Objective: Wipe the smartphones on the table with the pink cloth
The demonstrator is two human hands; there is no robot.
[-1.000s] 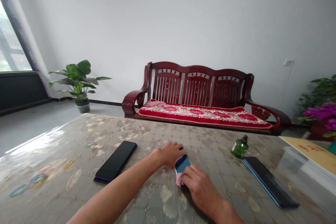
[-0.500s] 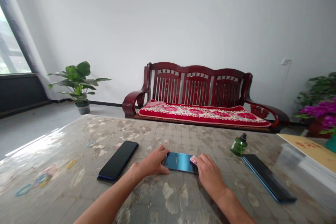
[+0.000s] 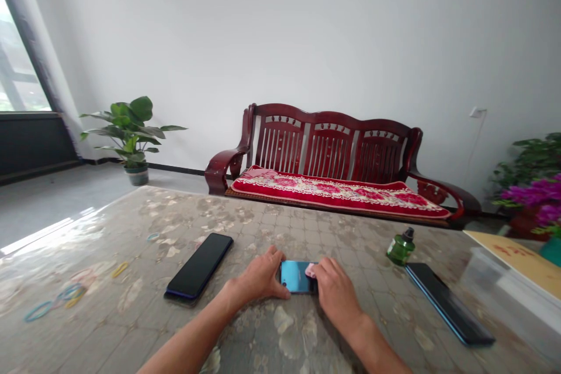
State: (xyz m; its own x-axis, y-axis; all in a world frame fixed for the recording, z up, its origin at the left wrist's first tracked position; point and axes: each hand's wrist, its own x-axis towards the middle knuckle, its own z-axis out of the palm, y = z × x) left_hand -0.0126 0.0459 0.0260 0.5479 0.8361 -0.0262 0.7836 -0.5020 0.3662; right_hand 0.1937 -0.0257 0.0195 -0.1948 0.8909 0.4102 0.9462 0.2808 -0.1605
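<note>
A blue smartphone (image 3: pixel 295 278) lies back up on the table in front of me, its camera end to the left. My left hand (image 3: pixel 262 276) grips that end between thumb and fingers. Closed over a small pink cloth (image 3: pixel 311 270), my right hand (image 3: pixel 335 285) presses it on the phone's back and covers the right end. Most of the cloth is hidden under the fingers. To the left lies a black-screened phone (image 3: pixel 200 267) with a blue edge. Another dark-screened phone (image 3: pixel 449 302) rests at the right, near a green spray bottle (image 3: pixel 400 248).
Coloured rubber bands (image 3: pixel 56 302) lie on the left of the patterned table (image 3: pixel 280 228). A clear plastic box (image 3: pixel 495 280) with a yellowish board (image 3: pixel 521 251) on it stands at the right. Beyond the table are a wooden bench (image 3: pixel 331 140) and a potted plant (image 3: pixel 135 175).
My right hand has slid left along the phone's back with the pink cloth. My left hand keeps its grip on the camera end. The view has tilted slightly.
</note>
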